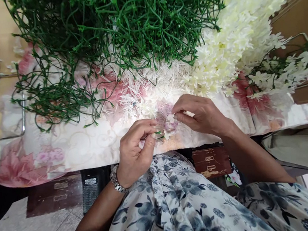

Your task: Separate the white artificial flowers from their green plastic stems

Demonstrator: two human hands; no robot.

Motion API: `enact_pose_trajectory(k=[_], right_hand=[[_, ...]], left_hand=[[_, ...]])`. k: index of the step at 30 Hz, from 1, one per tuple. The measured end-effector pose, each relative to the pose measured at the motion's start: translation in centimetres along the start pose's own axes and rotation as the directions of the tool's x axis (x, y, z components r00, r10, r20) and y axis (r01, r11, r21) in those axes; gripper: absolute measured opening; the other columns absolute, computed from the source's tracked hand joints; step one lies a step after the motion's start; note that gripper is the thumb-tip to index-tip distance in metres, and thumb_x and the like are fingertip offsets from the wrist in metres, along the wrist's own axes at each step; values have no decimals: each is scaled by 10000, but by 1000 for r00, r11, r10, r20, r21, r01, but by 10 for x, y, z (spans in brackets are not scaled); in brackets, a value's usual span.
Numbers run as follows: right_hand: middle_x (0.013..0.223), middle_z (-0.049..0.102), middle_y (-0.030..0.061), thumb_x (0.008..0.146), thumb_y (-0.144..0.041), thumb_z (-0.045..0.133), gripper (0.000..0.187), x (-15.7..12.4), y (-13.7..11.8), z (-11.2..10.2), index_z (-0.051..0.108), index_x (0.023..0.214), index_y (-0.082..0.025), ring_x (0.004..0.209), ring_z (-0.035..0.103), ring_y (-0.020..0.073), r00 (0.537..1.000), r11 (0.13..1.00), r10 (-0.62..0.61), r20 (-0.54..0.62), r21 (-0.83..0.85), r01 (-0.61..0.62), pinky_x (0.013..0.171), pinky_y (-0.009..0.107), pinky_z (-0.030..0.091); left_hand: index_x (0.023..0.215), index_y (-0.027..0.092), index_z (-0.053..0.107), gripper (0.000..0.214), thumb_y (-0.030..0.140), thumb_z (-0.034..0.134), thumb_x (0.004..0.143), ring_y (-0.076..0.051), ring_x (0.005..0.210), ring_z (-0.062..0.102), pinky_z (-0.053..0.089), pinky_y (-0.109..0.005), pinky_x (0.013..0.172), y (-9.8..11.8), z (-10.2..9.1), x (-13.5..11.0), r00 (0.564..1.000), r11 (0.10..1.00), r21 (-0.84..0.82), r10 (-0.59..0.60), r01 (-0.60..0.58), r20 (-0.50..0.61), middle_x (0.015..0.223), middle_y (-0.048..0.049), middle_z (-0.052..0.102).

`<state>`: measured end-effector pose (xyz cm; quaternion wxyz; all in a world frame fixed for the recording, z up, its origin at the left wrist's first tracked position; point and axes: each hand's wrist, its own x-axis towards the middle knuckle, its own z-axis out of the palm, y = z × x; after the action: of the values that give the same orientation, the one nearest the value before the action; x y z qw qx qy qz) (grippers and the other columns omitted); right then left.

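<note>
My left hand (137, 150), with a metal watch (117, 180) on its wrist, pinches a green artificial stem (158, 133) between thumb and fingertips. A small white flower (168, 134) shows at the stem's tip. To the right, my right hand (196, 115) is closed in a pinch on a small white artificial flower (170, 118). Both hands are just above the near edge of the flowered tablecloth (90, 146). Loose white flower pieces (147, 107) lie right beyond my fingers.
A big heap of green plastic stems (141, 22) covers the far middle, with a smaller bunch (58, 101) at left. Cream petals (228, 52) pile up at right, beside assembled white flower sprays (279, 72). Cardboard boxes (301, 24) flank the table. White stamen pieces (154, 77) lie centrally.
</note>
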<state>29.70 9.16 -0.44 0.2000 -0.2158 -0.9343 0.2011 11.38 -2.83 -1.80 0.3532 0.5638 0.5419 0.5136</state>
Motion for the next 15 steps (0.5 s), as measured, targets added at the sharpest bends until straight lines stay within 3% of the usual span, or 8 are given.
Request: enact_pose_trajectory(k=[3,6,12,15], right_hand=[[751,610,28,833,-129,516,105,-1,-14,2,584,902,-169,717,568,111,996,985,-5,-84,172,19,631,239,460],[739,622,38,828,-119,528,107,1,-26,6,594,906,-151,711,574,111,994,971,-9,-112,235,35,631,242,468],[707,613,6,827,-136,544,61,4,-43,19,568,878,-159,665,556,91,964,997,-15,-266,63,33,614,216,458],[698,608,7,819,-131,554,36,3,-47,23,560,844,-156,674,552,93,958,999,-19,-288,22,26,629,216,464]], left_hand=[[881,172,594,116,104,521,820,-169,998,576,474,-317,858,4,1,3,998,998,0,63,-63,2,1029,-78,626],[889,170,605,140,80,535,809,-158,974,588,489,-303,838,5,3,2,995,994,-42,102,-101,2,1013,-70,631],[866,156,636,160,42,576,773,-133,888,618,506,-250,778,0,4,-4,985,987,-45,148,-152,-91,964,-58,645],[873,156,643,180,28,581,763,-135,891,625,509,-247,782,-2,4,-6,980,986,-54,148,-157,-130,977,-60,652]])
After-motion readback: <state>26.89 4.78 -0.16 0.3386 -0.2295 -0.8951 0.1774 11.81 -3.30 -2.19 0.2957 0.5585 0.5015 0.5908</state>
